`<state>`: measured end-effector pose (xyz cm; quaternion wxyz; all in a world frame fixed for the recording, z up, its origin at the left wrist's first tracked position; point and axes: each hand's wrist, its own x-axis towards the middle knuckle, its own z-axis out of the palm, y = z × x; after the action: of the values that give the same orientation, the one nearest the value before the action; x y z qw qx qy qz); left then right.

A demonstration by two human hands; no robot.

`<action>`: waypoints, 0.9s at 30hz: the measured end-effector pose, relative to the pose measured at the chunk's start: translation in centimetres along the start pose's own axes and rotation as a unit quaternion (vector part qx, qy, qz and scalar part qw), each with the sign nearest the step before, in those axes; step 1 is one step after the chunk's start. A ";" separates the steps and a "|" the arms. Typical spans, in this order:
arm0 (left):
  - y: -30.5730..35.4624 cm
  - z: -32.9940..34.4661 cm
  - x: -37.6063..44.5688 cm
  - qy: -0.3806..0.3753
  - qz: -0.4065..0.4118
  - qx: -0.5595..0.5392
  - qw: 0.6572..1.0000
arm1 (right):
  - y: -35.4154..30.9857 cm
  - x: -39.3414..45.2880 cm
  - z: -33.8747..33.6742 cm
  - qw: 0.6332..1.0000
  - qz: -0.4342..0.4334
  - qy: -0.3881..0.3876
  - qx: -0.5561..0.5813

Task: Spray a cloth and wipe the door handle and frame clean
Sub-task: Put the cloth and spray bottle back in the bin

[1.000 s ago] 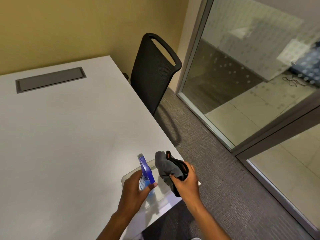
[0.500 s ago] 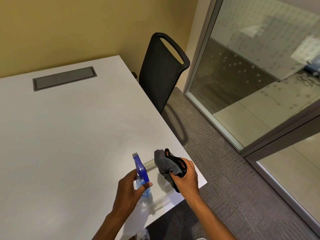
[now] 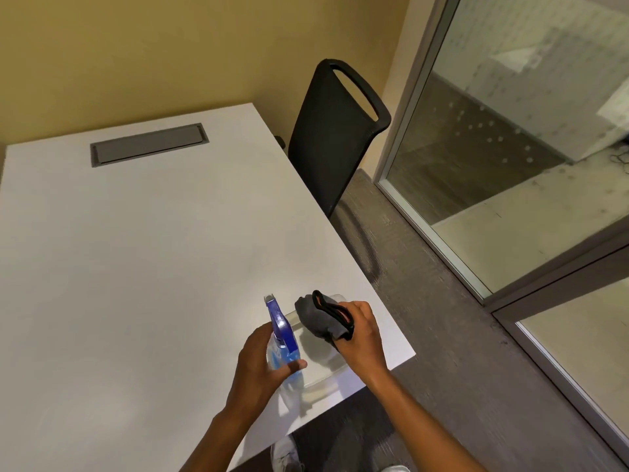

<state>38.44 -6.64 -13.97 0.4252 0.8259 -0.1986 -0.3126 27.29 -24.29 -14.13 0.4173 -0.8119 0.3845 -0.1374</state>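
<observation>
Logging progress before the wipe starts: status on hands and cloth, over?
Left hand grips spray bottle, nozzle toward cloth. Right hand holds cloth bunched above clear tray. Nothing between nozzle and cloth.

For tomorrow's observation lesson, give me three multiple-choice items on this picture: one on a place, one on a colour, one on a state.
1. Where does the clear tray lie?
A. on the chair
B. at the table's near right corner
C. on the carpet

2. What colour is the spray bottle's head?
A. blue
B. red
C. green

3. What is the right hand doing?
A. lying flat on the table
B. hanging loose
C. gripping the grey cloth

Answers: 1 B, the tray sits by the table corner; 2 A, the head is blue; 3 C, fingers curl round the cloth.
</observation>
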 end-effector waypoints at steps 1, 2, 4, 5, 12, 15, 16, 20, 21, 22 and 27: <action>-0.3 0.0 -0.2 0.005 0.004 0.002 1.000 | 0.1 0.1 0.3 1.000 -0.009 -0.007 -0.019; -0.5 0.1 -0.4 0.010 0.003 0.006 1.000 | 0.2 0.2 0.6 0.999 -0.022 -0.012 -0.042; -1.2 0.2 -1.0 0.011 -0.023 0.012 1.000 | 0.3 0.2 1.2 0.994 -0.051 -0.020 -0.098; -1.6 0.2 -1.2 0.005 -0.041 0.002 0.999 | 0.4 0.1 1.5 0.990 -0.062 -0.021 -0.125; -2.2 1.2 -2.3 0.006 -0.194 -0.194 0.962 | 0.7 0.0 2.4 0.948 -0.116 -0.054 -0.292; -2.0 2.0 -2.1 0.015 -0.221 -0.326 0.919 | 0.8 0.2 2.6 0.934 -0.131 -0.062 -0.325; -1.8 2.2 -1.9 0.018 -0.216 -0.329 0.919 | 0.9 0.3 2.6 0.930 -0.132 -0.075 -0.335; -1.4 3.1 -0.8 0.046 -0.226 -0.278 0.932 | 1.5 1.0 2.9 0.903 -0.134 -0.137 -0.383; -1.5 3.4 -0.6 0.057 -0.231 -0.265 0.934 | 1.7 1.2 3.1 0.897 -0.128 -0.152 -0.394; -1.6 3.6 -0.4 0.067 -0.233 -0.255 0.936 | 1.9 1.4 3.2 0.894 -0.118 -0.165 -0.399; -2.0 4.2 0.5 0.101 -0.243 -0.244 0.933 | 2.1 1.7 3.3 0.898 -0.098 -0.203 -0.377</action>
<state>36.05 -8.25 -17.68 0.5427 0.7470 0.1345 -0.3597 29.17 -24.37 -17.94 0.1339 -0.9523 0.2325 0.1454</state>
